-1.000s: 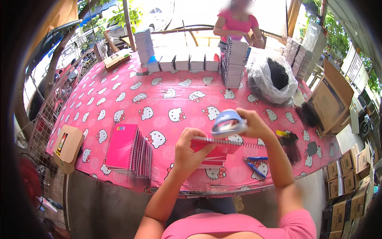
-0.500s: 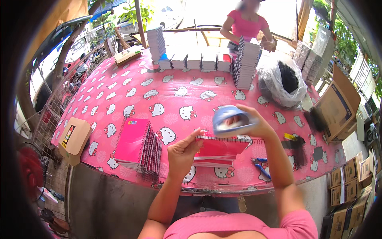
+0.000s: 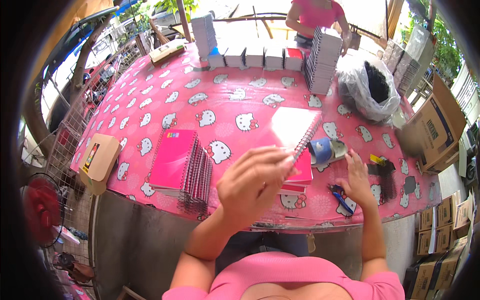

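My left hand [image 3: 257, 180] is closed at the spiral edge of a notebook [image 3: 296, 125], which is tilted up with its white side showing. Beneath it lie red-covered notebooks [image 3: 300, 175], partly hidden by that hand. My right hand [image 3: 359, 180] is empty, fingers spread, just beside a rounded blue-and-white thing [image 3: 322, 151] on the table; its kind I cannot make out. Close to that hand lie blue-handled pliers [image 3: 342, 201] and a bundle of black binding coils [image 3: 387, 182]. To the left stands a stack of pink spiral notebooks [image 3: 175, 157].
A pink patterned cloth covers the table [image 3: 245, 122]. Along the far side are tall notebook stacks [image 3: 322, 60] and a plastic bag of black coils [image 3: 370, 95]. Cardboard boxes stand right [image 3: 432, 130] and left [image 3: 100, 160]. Another person [image 3: 317, 17] stands across the table.
My right hand has let go of the blue-and-white thing, now on the table, and moved right. My left hand has lifted and tilted the notebook. The view has shifted slightly.
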A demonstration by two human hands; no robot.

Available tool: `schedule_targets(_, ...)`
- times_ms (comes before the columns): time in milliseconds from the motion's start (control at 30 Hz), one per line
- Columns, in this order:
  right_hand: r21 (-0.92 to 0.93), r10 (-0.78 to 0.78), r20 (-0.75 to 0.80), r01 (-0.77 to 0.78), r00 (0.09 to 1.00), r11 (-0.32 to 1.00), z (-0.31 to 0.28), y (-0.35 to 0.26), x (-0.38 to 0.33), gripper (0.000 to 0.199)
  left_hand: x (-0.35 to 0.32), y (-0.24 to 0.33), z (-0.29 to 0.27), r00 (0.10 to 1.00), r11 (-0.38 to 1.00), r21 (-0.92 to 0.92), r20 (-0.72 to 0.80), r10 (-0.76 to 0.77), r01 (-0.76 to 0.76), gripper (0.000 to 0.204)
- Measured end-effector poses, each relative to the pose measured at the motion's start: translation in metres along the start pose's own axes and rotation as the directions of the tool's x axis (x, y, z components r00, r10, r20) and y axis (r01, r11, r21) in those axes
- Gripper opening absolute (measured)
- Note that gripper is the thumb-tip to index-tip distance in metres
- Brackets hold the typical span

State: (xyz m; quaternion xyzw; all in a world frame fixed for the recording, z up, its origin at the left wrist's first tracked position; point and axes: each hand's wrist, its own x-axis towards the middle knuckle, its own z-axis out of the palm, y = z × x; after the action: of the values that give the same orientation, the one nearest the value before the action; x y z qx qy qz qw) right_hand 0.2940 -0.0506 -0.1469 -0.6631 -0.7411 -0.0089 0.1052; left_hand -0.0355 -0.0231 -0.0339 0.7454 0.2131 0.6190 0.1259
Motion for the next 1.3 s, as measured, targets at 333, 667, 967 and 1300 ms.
schedule_targets(333,0.580,0.104,-0.069,-0.044,0.992,0.813,-0.025,-0.060,-0.060,0.046,-0.061,-0.011,0.023,0.966,0.966,-0.029,0.027,-0.257,0.257,0.028)
schedule_targets(667,0.546,-0.142,-0.220,0.243,0.965,0.802,-0.071,-0.135,-0.033,0.043,-0.056,-0.013,0.023,0.989,0.991,0.014,0.055,-0.134,0.134,0.025)
schedule_targets(967,0.850,0.167,-0.037,-0.056,0.985,0.524,-0.036,-0.090,-0.025,0.039,-0.016,0.010,-0.024,0.972,0.960,0.225,-0.198,-0.125,0.170,0.024)
schedule_targets(1300,0.535,0.095,-0.595,0.305,0.798,0.788,-0.054,-0.109,0.005,0.044,-0.076,-0.049,-0.157,0.585,0.826,0.033,-0.723,-0.369,0.562,0.018)
